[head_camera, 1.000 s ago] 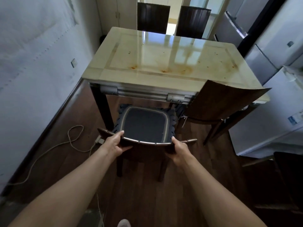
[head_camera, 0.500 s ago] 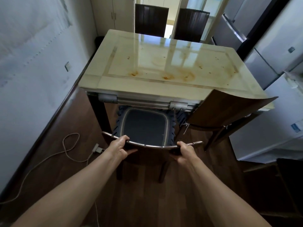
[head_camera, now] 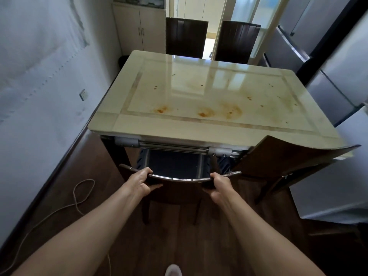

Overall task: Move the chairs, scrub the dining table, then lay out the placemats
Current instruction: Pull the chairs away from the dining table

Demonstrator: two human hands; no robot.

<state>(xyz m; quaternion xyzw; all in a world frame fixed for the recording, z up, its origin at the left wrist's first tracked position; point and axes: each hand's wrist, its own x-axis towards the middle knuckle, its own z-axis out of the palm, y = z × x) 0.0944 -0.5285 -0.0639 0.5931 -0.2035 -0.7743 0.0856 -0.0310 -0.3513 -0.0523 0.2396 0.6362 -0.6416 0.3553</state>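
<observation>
The cream dining surface is shown filling the narrow room, set close to the wall at 9 o'clock and hemmed by steel refrigerators at 3 o'clock, so seating is confined to its short ends. Two far chairs are parked at 12 o'clock. An angled chair is lodged at the 4 o'clock corner, its curved back overlapping the edge. The near chair, at 6 o'clock, is placed with its blue cushion largely beneath the surface. Its metal-trimmed top rail is clasped at both ends: the left grip is closed over it at 7 o'clock, the right grip at 5 o'clock. The wide, even hold is judged to be chosen so the chair can be shifted straight, without twisting against the table leg beside it. The chair-moving step is taken to be in hand. Scrubbing is not yet begun, as orange-brown stains are seen across the top. No placemats are in view. A pale cable is looped on the floor at 8 o'clock, a possible snag for chair legs.
</observation>
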